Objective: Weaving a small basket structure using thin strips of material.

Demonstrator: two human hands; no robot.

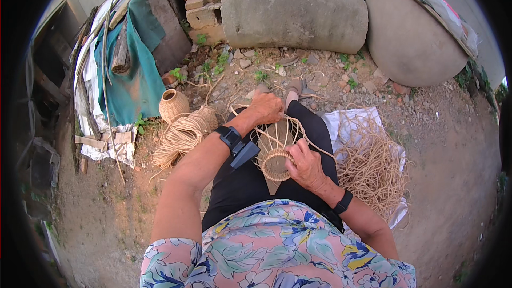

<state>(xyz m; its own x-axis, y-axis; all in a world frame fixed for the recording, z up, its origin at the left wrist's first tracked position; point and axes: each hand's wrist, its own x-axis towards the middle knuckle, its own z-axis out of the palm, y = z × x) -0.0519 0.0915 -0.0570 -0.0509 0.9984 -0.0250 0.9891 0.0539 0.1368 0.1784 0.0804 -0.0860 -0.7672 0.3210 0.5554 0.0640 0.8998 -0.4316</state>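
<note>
teal cloth [122, 93] hangs at ten o'clock, bricks [202, 17] are stacked at eleven, a grey cylinder [296, 18] lies at twelve, a grey disc [408, 42] at two.

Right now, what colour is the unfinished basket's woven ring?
The woven ring is light tan, seen best in the head view.

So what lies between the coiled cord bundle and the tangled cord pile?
The head view shows the left forearm, black-trousered legs, the unfinished basket and the right hand.

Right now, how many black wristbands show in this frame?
2. One black band is on the wrist of the left hand; the other is on the wrist of the right hand.
</note>
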